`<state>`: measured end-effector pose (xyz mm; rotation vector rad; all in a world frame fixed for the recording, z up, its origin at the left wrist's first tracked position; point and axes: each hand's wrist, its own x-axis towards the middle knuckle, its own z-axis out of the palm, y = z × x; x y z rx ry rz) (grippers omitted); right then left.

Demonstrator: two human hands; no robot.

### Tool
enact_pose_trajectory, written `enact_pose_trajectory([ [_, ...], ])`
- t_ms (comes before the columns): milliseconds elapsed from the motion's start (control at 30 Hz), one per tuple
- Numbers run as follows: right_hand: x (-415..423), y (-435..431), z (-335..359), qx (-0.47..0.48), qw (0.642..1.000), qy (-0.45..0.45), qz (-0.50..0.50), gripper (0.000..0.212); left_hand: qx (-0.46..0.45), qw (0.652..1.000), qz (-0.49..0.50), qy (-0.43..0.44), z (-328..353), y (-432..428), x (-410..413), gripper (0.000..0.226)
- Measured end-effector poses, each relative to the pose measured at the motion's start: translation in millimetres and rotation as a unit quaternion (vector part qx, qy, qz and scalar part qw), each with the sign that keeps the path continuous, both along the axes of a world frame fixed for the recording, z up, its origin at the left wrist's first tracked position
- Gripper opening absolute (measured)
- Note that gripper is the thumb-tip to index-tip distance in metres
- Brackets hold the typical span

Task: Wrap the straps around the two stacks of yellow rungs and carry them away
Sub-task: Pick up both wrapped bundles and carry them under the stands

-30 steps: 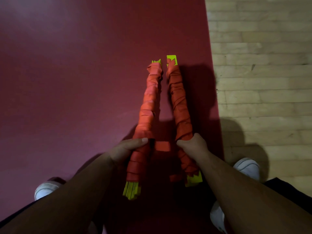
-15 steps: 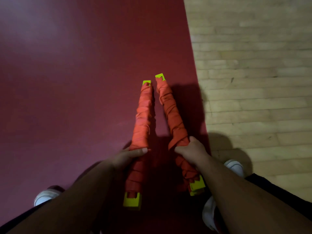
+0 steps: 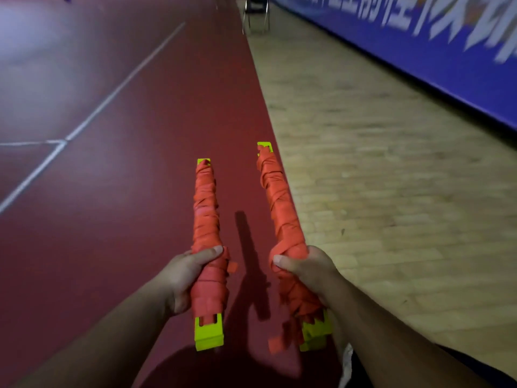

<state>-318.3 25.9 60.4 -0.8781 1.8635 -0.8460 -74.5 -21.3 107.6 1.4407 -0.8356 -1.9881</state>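
1. Red floor [image 3: 112, 219]: we record a dark red sports surface across the left and centre of the view, crossed by white lines [image 3: 120, 82] that meet at the left.
2. Wooden floor [image 3: 391, 191]: pale boards lie along the right side and border the red floor.
3. Blue banner [image 3: 419, 65]: it runs along the far right edge of the wooden floor. Its white lettering is too blurred for us to read.
4. Left stack of yellow rungs [image 3: 205, 208]: we see it held in the air over the red floor, pointing away from us. It is bound almost end to end in orange straps [image 3: 209, 289], and yellow shows at both tips.
5. Right stack of yellow rungs [image 3: 279, 203]: it is wrapped the same way and carried beside the left stack, apart from it, over the seam between the two floors.
6. Left hand [image 3: 184, 275]: its fingers are curled round the near part of the left stack, thumb on top.
7. Right hand [image 3: 305, 270]: it is clenched round the near part of the right stack.
8. Chair [image 3: 256, 12]: we note it far ahead at the seam, blurred.
9. Loose strap end [image 3: 275, 344]: it hangs below the right stack's near tip.
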Motion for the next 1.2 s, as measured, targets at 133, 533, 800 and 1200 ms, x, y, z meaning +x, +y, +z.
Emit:
enact_pose_trajectory([
  [133, 6.9, 19.8, 54.5, -0.086, 0.996, -0.004, 0.016, 0.07, -0.058, 0.998, 0.016, 0.019, 54.6, 30.8, 3.9, 0.033],
  [533, 57.3, 39.7, 94.8, -0.106, 0.993, 0.047, -0.02, 0.03, -0.119, 0.991, -0.021, 0.054, 61.0, 66.7, 30.5, 0.016],
  [800, 38.3, 25.3, 41.4, -0.074, 0.994, 0.04, -0.073, 0.045, -0.148, 0.988, -0.045, -0.021, -3.8, 38.6, 2.2, 0.022],
  [1200, 44.7, -58.2, -35.0, 0.028, 0.997, -0.006, -0.069, 0.043, -0.094, 0.986, -0.023, -0.136, -61.2, -36.6, 14.6, 0.043],
])
